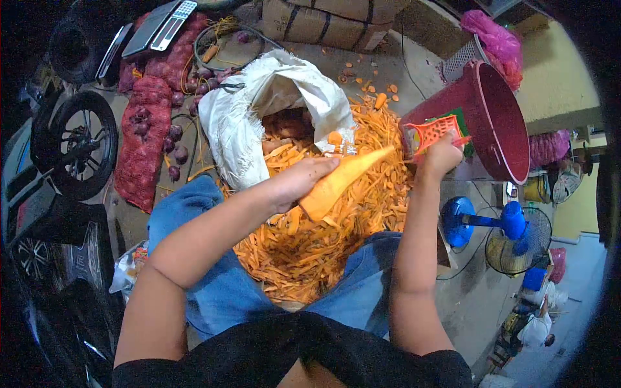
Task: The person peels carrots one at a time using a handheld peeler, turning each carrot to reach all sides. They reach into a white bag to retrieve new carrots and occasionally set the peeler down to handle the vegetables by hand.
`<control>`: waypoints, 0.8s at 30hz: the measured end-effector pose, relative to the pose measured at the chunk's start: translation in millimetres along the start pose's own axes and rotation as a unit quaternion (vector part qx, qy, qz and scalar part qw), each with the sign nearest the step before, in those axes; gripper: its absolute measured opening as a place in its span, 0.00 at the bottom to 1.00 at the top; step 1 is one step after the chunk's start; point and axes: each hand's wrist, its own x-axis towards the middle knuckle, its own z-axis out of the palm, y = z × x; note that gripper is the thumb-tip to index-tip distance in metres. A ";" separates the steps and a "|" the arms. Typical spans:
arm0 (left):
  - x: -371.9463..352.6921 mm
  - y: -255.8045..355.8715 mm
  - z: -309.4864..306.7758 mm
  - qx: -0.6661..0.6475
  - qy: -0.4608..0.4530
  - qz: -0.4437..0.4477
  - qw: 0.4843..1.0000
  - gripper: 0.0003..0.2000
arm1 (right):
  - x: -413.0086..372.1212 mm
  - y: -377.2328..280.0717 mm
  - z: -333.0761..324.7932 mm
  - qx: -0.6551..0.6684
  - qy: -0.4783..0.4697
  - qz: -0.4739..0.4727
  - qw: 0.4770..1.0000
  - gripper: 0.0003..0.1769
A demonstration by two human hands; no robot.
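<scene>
Gripping carrot [346, 181] in L hand [301, 184], fingers wrapped round thick end, tip aimed at R hand [442, 157]; clenching orange peeler [432, 132] in R fist just by that tip, above heap of peels [323, 252] between the knees. Judging by heap: well along, lots stripped. Spotting more carrots [291, 126] in white sack [239, 129] behind, so prob plenty left. Can't see into red bucket [498, 116] at right. Finding no readable brand, label or writing.

A vegetable trader's storeroom: beyond the fingers [320, 169] lie red mesh onion sacks [145, 129], a white carrot sack [259, 110], a weighing scale [160, 26] and cardboard cartons [330, 22]. Carrot peelings [310, 249] heap beneath them on the concrete floor [424, 68], with a motorbike wheel [81, 145] far left.
</scene>
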 end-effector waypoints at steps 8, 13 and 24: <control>18.8 -2.5 -9.5 -0.161 0.021 0.008 0.987 0.17 | -109.5 -70.0 8.1 0.139 -0.281 -0.088 0.946 0.11; 28.0 -0.2 -13.2 -0.033 -0.027 0.003 0.999 0.19 | -100.2 -64.7 6.4 0.082 -0.257 -0.073 0.960 0.11; 3.4 6.0 -5.0 -0.107 -0.046 -0.010 0.993 0.18 | -11.7 -14.4 0.3 0.155 -0.043 0.139 0.977 0.09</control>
